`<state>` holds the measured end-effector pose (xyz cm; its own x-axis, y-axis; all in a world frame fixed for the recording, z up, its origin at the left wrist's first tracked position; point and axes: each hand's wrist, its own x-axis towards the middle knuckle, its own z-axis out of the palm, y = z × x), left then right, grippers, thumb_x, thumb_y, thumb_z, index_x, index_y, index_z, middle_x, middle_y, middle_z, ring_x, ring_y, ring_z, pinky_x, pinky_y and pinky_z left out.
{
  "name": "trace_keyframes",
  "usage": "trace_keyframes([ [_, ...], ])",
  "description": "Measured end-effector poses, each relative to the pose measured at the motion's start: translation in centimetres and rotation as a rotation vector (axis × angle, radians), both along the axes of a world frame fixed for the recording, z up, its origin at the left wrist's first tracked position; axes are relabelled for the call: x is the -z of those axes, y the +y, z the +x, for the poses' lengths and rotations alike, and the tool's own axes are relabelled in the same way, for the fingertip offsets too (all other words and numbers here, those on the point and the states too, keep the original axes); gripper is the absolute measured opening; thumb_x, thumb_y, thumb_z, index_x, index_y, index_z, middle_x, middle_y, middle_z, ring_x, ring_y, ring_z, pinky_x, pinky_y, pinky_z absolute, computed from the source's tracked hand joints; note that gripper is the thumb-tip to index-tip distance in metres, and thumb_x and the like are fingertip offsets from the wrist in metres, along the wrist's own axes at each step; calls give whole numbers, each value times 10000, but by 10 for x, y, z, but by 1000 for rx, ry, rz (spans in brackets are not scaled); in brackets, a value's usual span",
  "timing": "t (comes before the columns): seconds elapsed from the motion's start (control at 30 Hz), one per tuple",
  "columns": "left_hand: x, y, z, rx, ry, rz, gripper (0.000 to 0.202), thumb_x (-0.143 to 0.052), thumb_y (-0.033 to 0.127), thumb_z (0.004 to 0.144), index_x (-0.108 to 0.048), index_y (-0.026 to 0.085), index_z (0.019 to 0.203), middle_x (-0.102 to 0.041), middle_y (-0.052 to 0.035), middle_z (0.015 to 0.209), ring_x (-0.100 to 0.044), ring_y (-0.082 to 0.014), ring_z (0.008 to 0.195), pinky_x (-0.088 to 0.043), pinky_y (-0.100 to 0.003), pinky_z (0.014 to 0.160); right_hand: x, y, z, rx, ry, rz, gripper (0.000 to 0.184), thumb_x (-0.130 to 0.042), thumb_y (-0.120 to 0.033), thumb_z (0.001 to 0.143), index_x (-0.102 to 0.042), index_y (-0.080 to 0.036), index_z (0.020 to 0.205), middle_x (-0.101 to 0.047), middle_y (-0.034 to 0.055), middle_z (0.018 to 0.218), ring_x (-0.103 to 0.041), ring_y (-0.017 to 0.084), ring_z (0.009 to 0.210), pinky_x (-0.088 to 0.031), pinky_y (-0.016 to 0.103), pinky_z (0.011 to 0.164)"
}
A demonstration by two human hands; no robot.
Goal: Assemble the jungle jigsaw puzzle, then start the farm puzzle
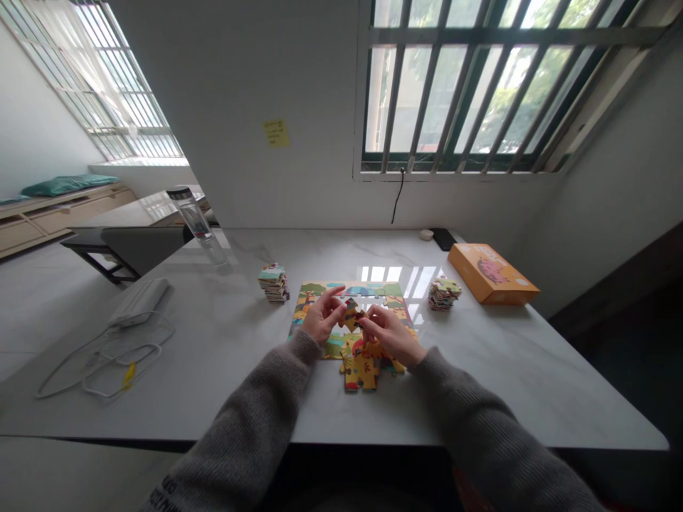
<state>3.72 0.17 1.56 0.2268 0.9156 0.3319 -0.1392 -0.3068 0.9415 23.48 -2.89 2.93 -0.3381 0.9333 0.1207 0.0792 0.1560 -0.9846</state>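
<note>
A white marble-patterned table top [224, 370] stands below a barred window [464, 85], and the person sits at its near edge in a grey knit sweater, with sleeves [250, 427] reaching in from the bottom of the view. At the far right of the table lies a closed orange cardboard box [491, 274] with a pig printed on its lid; its contents are hidden. A clear cylindrical bottle [195, 220] with a dark cap stands at the far left of the table, and a white cable [125, 366] lies coiled near the left edge.

A colourful printed puzzle board [346, 295] lies in the middle, partly hidden by the hands. A stack of puzzle pieces [274, 283] sits just left of it, and another stack [444, 294] just right. Loose yellow-orange jigsaw pieces [360, 371] lie joined at its near edge, touching it and partly under the hands. The right hand [392, 334] pinches a small orange jigsaw piece [352, 315] above the board. The left hand [321, 318] is beside that piece, but whether it grips it or only touches it is hard to make out.
</note>
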Motion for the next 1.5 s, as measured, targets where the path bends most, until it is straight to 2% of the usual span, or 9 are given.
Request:
trace_keyframes([
  [0.2,5,2,-2,-3,45,34,420,-743,429,827,-642,152,1127,-665,-56,909,-593,-117,695,-494,-229,631,0,-2,-1,16,88,-86,420,-637,-606,848,-494,-219,774,-687,14,653,-628,165,629,-476,310,655],
  [0.33,2,1,-1,-23,49,3,419,-760,441,796,-685,150,1087,-682,-110,1101,-612,-135,742,-494,-239,627,-3,-4,-1,-16,-143,58,413,-557,-572,914,-505,-215,712,-672,23,685,-599,169,659,-463,324,688],
  [0.43,-1,0,-1,-31,89,-5,416,-757,438,793,-713,148,1089,-698,-102,1053,-624,-156,771,-500,-249,646,-3,-2,1,16,-253,181,395,-511,-529,943,-506,-214,704,-597,-2,669,-532,157,650,-428,309,665],
  [0.57,-1,-2,-1,-6,159,26,380,-686,410,853,-702,150,1130,-685,-113,1087,-641,-190,860,-520,-268,690,0,1,3,32,-257,206,336,-497,-484,944,-510,-216,741,-513,-23,655,-465,149,628,-387,289,615],
  [0.7,-1,-4,-6,-63,330,229,401,-624,315,883,-612,182,1261,-603,-122,1223,-621,-175,879,-529,-277,708,2,3,4,53,-255,212,312,-497,-469,940,-523,-218,757,-496,-22,662,-452,153,641,-374,284,603],
  [0.87,2,-3,-15,-72,614,514,764,-718,234,717,-432,212,1424,-487,-137,1318,-570,-217,962,-551,-357,790,4,8,10,102,-270,200,322,-498,-484,933,-535,-218,756,-483,-27,650,-453,158,648,-362,282,608],
  [1.27,4,4,-22,-113,846,572,561,-732,262,666,-562,179,1194,-560,-133,1177,-574,-292,1014,-478,-440,941,10,8,11,42,-365,152,316,-484,-432,941,-530,-205,725,-528,-17,685,-486,155,662,-371,289,636],
  [1.43,11,9,-27,-205,1005,495,524,-752,301,639,-593,174,1122,-593,-120,1117,-567,-331,1045,-424,-472,974,15,9,13,154,-474,300,111,-527,-299,916,-584,-208,947,-580,-4,749,-543,175,715,-416,312,695],
  [1.5,12,10,-29,-216,1014,486,531,-749,306,642,-592,173,1132,-593,-116,1109,-566,-326,1038,-408,-476,995,17,9,13,164,-498,375,167,-544,-267,907,-583,-208,1057,-617,28,857,-577,197,819,-444,342,779],
])
